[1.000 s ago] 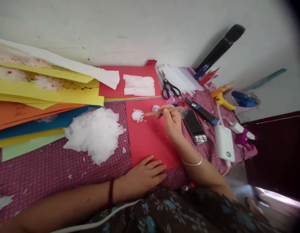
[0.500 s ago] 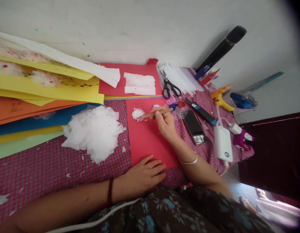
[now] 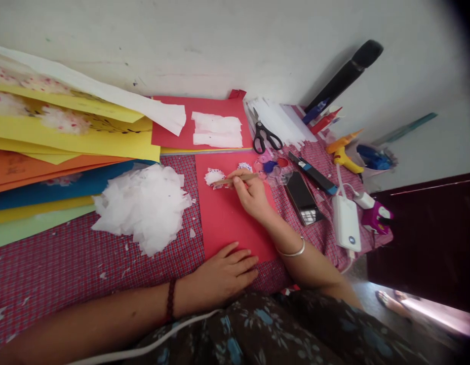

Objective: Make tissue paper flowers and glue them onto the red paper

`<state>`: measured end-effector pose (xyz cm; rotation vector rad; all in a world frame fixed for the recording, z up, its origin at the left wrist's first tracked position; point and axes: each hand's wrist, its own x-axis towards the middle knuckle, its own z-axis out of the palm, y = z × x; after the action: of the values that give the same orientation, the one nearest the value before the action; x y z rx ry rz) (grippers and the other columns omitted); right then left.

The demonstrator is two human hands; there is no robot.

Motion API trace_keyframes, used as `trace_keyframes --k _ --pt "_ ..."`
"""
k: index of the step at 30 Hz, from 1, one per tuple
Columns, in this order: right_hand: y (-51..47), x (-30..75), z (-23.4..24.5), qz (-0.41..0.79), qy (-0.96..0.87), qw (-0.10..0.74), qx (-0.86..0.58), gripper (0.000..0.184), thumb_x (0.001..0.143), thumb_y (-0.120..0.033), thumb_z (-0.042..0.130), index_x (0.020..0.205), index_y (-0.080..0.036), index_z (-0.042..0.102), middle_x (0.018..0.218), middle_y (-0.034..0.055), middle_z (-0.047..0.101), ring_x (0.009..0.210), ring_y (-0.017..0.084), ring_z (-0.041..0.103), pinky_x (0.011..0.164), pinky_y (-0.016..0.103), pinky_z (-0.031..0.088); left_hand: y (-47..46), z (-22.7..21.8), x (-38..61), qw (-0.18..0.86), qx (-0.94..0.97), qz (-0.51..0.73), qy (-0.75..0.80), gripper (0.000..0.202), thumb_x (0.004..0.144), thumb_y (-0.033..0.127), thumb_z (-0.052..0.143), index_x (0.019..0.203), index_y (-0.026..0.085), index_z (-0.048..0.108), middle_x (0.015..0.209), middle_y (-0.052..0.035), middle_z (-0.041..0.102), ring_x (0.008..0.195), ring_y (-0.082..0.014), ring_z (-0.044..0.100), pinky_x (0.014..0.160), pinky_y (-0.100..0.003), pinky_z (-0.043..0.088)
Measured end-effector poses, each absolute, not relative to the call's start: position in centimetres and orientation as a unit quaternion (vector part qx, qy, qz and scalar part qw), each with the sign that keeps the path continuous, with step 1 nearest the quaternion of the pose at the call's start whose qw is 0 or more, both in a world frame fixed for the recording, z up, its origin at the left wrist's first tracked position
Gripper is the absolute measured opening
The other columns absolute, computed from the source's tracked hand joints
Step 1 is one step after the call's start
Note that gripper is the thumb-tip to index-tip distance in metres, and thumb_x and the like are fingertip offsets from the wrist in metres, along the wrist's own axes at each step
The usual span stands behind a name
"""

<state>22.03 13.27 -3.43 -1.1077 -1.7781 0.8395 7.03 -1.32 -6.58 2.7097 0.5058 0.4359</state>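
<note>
My right hand [image 3: 250, 196] pinches a flat wooden craft stick [image 3: 250, 177] between thumb and fingers. The stick's left tip touches the lower right edge of a small white paper flower [image 3: 212, 176] with purple-speckled edges. That flower lies on a red sheet of paper [image 3: 223, 218]. A second similar flower [image 3: 244, 166] is partly hidden behind my right hand. Flat across the near edge of the red sheet rests my left hand [image 3: 223, 274], fingers spread, holding nothing. Beyond my right hand sits a clear paint palette [image 3: 272, 167] with blue and red colours.
A heap of white paper pieces [image 3: 144, 208] lies left of the sheet. Coloured papers [image 3: 121, 137] are stacked farther left. On the right are scissors [image 3: 263, 137], a phone [image 3: 303, 197], a box cutter [image 3: 313, 173], a yellow glue gun [image 3: 345, 157] and a white power bank [image 3: 346, 223].
My right hand has moved slightly left, and the stick's outer end has swung left with it. The left hand stays flat on the sheet. The camera view has shifted a little.
</note>
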Motion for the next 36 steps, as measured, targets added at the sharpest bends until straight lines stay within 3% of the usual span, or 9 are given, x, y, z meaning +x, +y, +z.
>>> trace_keyframes --k 6,14,18,23,26,32,36 --pt "12.8 22.9 -2.2 0.319 -0.682 0.478 -0.453 0.025 0.098 -0.036 0.046 0.091 -0.022 0.066 0.077 0.0025 0.066 0.069 0.016 0.063 0.069 0.032 0.051 -1.2 -6.4 7.0 0.167 0.956 0.160 0.180 0.032 0.103 0.029 0.044 0.130 0.020 0.057 0.141 -0.0072 0.057 0.129 -0.0218 0.048 0.116 -0.044 0.027" --pt "13.1 22.8 -3.0 0.339 -0.703 0.429 -0.455 0.029 0.098 -0.040 0.045 0.090 -0.021 0.065 0.080 0.0037 0.068 0.069 0.016 0.063 0.066 0.031 0.051 -1.1 -6.1 7.0 0.177 0.957 0.144 0.180 0.034 0.102 0.028 0.045 0.133 0.020 0.056 0.141 -0.0089 0.056 0.131 -0.0219 0.047 0.117 -0.044 0.027" --pt "14.7 25.6 -1.6 0.318 -0.643 0.523 -0.461 0.027 0.095 -0.045 0.050 0.088 -0.021 0.063 0.069 0.0004 0.063 0.063 0.015 0.061 0.062 0.029 0.049 -1.2 -6.5 7.0 0.172 0.956 0.156 0.179 0.033 0.103 0.028 0.043 0.132 0.020 0.057 0.141 -0.0072 0.057 0.131 -0.0220 0.047 0.117 -0.044 0.026" --pt "17.9 33.3 -0.6 0.153 -0.541 0.636 -0.529 0.029 0.093 -0.048 0.053 0.083 -0.022 0.059 0.064 -0.0015 0.059 0.057 0.014 0.059 0.058 0.029 0.048 -1.3 -7.5 7.0 0.161 0.957 0.162 0.181 0.033 0.102 0.030 0.047 0.132 0.022 0.057 0.141 -0.0060 0.057 0.132 -0.0220 0.046 0.118 -0.044 0.025" --pt "18.8 36.1 -1.4 0.130 -0.520 0.616 -0.578 0.030 0.090 -0.049 0.054 0.082 -0.021 0.058 0.061 -0.0020 0.059 0.054 0.014 0.058 0.056 0.029 0.047 -1.1 -7.8 6.9 0.154 0.959 0.164 0.173 0.034 0.101 0.033 0.049 0.132 0.022 0.057 0.141 -0.0060 0.057 0.132 -0.0222 0.045 0.118 -0.043 0.025" --pt "19.0 35.3 -3.5 0.161 -0.583 0.528 -0.596 0.022 0.092 -0.036 0.050 0.083 -0.020 0.061 0.064 -0.0007 0.062 0.057 0.015 0.059 0.058 0.029 0.045 -1.1 -7.1 7.0 0.159 0.964 0.127 0.173 0.038 0.100 0.027 0.048 0.138 0.020 0.053 0.143 -0.0071 0.055 0.134 -0.0222 0.044 0.118 -0.044 0.025" --pt "18.5 34.6 -3.1 0.172 -0.598 0.516 -0.589 0.021 0.090 -0.036 0.055 0.082 -0.019 0.063 0.064 -0.0003 0.062 0.057 0.015 0.059 0.057 0.030 0.046 -1.2 -6.5 7.1 0.165 0.961 0.134 0.175 0.037 0.102 0.034 0.046 0.135 0.019 0.054 0.142 -0.0066 0.056 0.132 -0.0213 0.046 0.117 -0.043 0.026"
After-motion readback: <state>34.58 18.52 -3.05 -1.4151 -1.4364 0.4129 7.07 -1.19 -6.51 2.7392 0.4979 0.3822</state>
